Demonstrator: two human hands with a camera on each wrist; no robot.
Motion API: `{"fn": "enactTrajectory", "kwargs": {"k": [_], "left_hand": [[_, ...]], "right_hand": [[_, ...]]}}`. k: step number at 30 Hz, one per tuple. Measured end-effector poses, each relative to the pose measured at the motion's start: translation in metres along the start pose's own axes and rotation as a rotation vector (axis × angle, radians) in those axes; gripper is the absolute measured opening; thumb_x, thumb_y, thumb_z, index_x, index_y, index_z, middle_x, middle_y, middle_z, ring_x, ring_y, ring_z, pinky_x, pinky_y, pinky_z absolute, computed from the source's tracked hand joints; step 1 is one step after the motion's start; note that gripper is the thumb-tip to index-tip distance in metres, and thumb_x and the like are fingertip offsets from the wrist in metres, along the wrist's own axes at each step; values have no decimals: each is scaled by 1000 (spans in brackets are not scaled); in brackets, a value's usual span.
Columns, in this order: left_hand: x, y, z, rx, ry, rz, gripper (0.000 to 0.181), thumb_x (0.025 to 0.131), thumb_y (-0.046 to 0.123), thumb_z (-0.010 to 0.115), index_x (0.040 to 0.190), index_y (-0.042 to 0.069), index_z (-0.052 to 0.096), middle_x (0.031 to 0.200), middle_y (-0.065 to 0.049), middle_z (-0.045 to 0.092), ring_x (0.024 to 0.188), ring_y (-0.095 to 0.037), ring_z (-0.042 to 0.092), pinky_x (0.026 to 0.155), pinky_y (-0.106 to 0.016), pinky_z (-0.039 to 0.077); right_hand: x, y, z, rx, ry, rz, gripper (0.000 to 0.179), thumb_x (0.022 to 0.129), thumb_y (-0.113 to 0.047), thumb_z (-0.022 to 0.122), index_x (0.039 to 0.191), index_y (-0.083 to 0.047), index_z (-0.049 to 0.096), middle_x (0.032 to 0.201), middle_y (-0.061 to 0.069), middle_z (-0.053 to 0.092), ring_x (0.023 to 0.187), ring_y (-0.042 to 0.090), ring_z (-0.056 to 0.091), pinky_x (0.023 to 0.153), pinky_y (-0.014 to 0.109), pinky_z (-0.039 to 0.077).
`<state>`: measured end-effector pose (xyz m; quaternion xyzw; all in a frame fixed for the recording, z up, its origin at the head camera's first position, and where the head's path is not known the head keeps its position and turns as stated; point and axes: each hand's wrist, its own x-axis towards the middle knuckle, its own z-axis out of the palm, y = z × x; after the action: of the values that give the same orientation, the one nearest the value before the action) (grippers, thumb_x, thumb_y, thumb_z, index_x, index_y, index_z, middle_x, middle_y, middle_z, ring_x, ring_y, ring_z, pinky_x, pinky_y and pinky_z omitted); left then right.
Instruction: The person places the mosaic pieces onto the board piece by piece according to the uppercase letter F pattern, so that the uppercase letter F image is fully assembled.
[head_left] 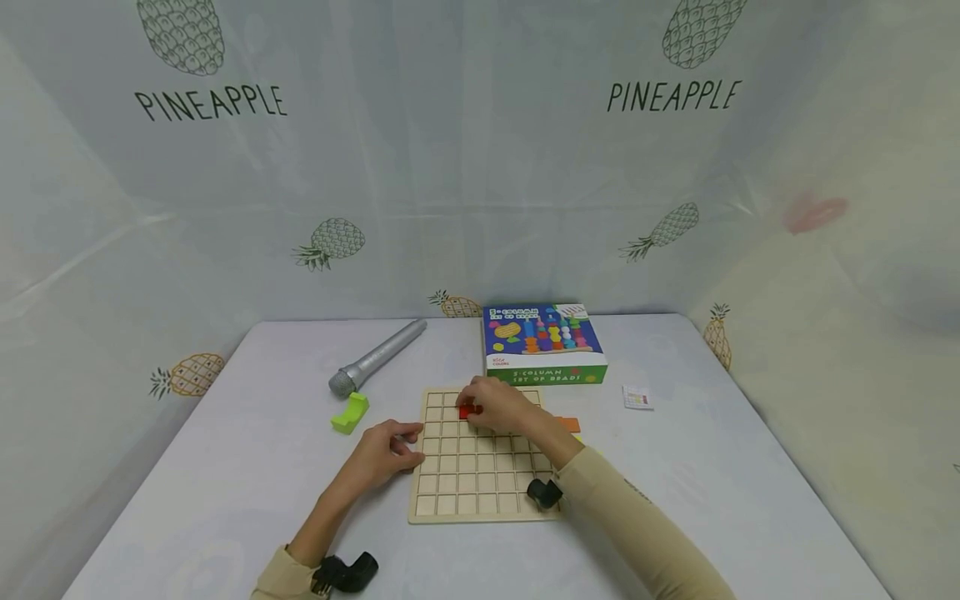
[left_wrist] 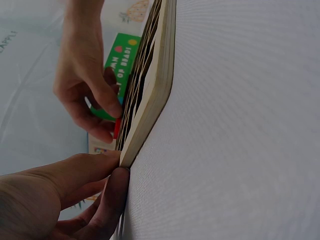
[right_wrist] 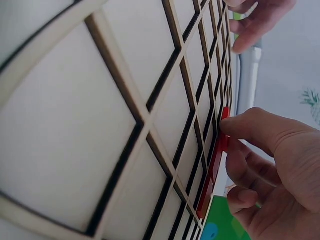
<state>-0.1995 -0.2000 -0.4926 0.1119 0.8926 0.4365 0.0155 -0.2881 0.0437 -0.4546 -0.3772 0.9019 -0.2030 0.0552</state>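
Note:
A pale wooden grid board (head_left: 447, 482) lies on the table between the hands. My right hand (head_left: 497, 406) reaches over its far rows and pinches a red block (head_left: 465, 411) between thumb and fingers. In the right wrist view that red block (right_wrist: 225, 116) is low against the grid, with the thumb tip on it and more red stretching toward the far edge. Thumb and index finger of my left hand (head_left: 380, 451), spread apart, touch the board's left edge. Up close, the left wrist view has those fingertips right at the board's rim (left_wrist: 150, 112).
Behind the board stands a bead-set box (head_left: 546, 346). A silver microphone (head_left: 382, 354) and a lime-green block (head_left: 350, 413) lie to the left. Past the right forearm are an orange block (head_left: 570, 424) and a bit of yellow. A small printed card (head_left: 637, 398) sits farther right.

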Motion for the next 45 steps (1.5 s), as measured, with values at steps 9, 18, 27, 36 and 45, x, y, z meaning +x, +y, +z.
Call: {"fn": "enactTrajectory", "kwargs": {"k": [9, 18, 27, 36, 45], "left_hand": [[-2, 1, 1, 6, 12, -15, 49, 78, 12, 81, 123, 0, 66, 99, -8, 66, 73, -4, 63, 61, -18, 51], [-4, 2, 1, 4, -2, 4, 49, 79, 11, 81, 124, 0, 66, 100, -9, 65, 74, -4, 62, 62, -18, 51], [-1, 0, -1, 10, 3, 30, 49, 79, 12, 81, 124, -1, 66, 99, -9, 65, 74, -3, 62, 62, -18, 52], [-2, 2, -1, -8, -8, 35, 50, 79, 11, 81, 124, -3, 65, 98, -10, 64, 74, -5, 62, 61, -19, 53], [-2, 1, -1, -12, -7, 19, 50, 79, 11, 80, 125, -2, 65, 100, -10, 64, 75, -6, 62, 61, -19, 52]], "right_hand": [[-2, 1, 1, 13, 7, 8, 23, 89, -15, 72, 111, -11, 72, 103, 3, 65, 85, 11, 57, 76, 24, 52], [-18, 7, -5, -6, 33, 26, 25, 88, -16, 73, 113, -11, 72, 104, 3, 66, 87, 13, 59, 77, 27, 52], [-47, 28, -23, -1, 70, 130, 26, 86, -16, 75, 112, -13, 73, 104, 1, 67, 93, 16, 59, 85, 35, 52], [-85, 54, -34, -11, 80, 236, 27, 84, -19, 77, 110, -13, 74, 103, 0, 69, 91, 16, 59, 83, 35, 54], [-119, 73, -43, -15, 80, 293, 29, 84, -21, 78, 110, -10, 73, 106, 3, 69, 84, 16, 55, 69, 24, 48]]}}
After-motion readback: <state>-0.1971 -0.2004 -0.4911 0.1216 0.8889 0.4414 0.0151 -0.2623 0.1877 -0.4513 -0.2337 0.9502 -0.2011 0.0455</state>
